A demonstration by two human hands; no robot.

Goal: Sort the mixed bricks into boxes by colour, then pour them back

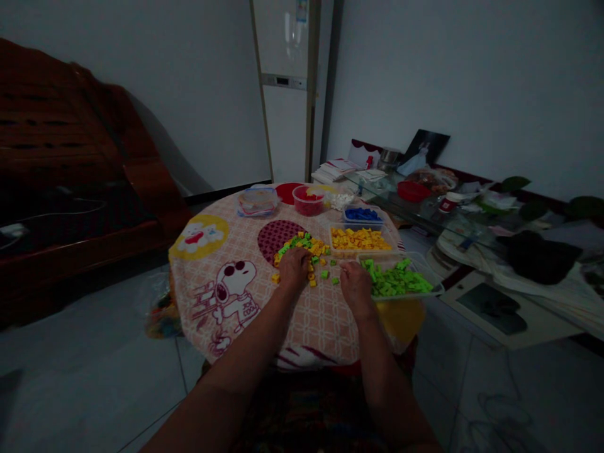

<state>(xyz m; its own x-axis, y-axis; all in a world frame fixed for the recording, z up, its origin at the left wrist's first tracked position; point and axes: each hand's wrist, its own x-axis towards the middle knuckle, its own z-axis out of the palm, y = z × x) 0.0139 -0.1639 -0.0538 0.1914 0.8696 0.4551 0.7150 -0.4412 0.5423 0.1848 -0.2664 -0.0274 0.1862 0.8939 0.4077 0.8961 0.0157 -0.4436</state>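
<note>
My left hand [293,267] reaches down over a mixed pile of small yellow and green plastic building pieces [304,241], its fingers curled in at the pile's near side. What its fingertips hold, if anything, is hidden. My right hand [357,288] is closed in a pinch just left of a clear tray [436,289] of green pieces [399,278]. Too small to make out is whatever sits between its fingertips. A few loose green pieces [324,275] lie on the tablecloth between my hands.
Behind the green tray stand a container of yellow pieces [361,239] and one of blue pieces [362,215]. A round tub with red contents [308,200] and a lidded clear box [257,202] are at the table's far side. A cluttered glass shelf [425,211] runs along the right.
</note>
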